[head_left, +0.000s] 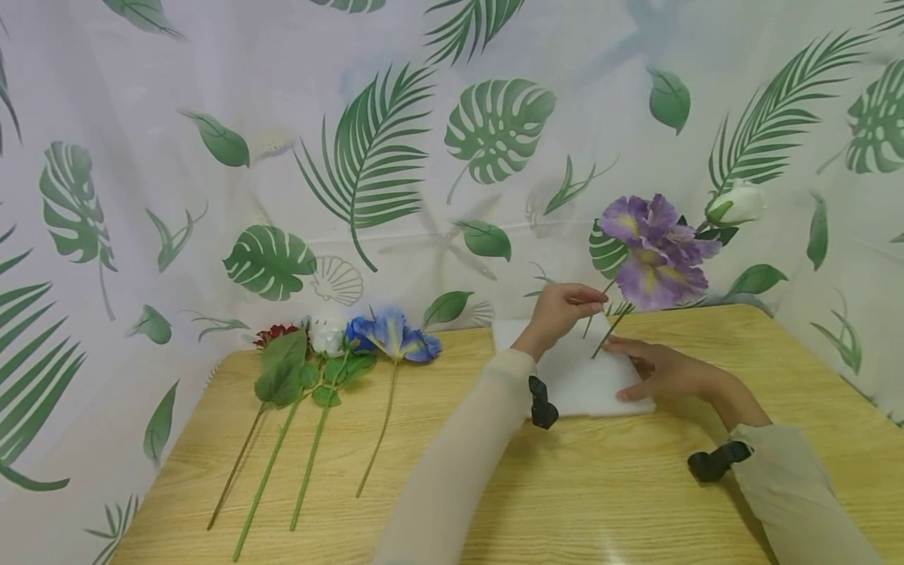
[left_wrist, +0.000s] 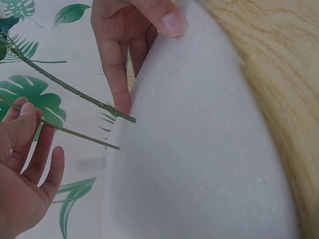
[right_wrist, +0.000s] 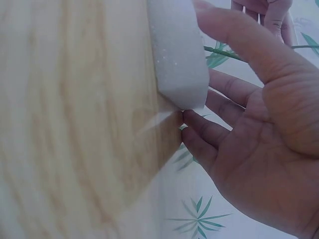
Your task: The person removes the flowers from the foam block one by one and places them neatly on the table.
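Note:
My left hand point(head_left: 561, 314) pinches the thin stem point(left_wrist: 82, 135) of a large purple artificial iris point(head_left: 660, 255) between thumb and fingertips. The stem's lower end meets the face of a white foam block point(head_left: 565, 377) in the left wrist view. Beside it, a thicker green stem point(left_wrist: 70, 88) runs into the foam and leads up toward a white rose point(head_left: 738, 202), partly hidden behind the iris. My right hand point(head_left: 667, 373) grips the block's right side, its thumb point(left_wrist: 172, 22) on the upper face and its fingers along the far edge.
To the left on the wooden table point(head_left: 452, 439) lie a dark red flower point(head_left: 275, 336), a white rose point(head_left: 327, 337) and a blue iris point(head_left: 395, 337), with a deeper blue bloom point(head_left: 360, 333) between. A leaf-printed curtain point(head_left: 395, 235) hangs right behind the table.

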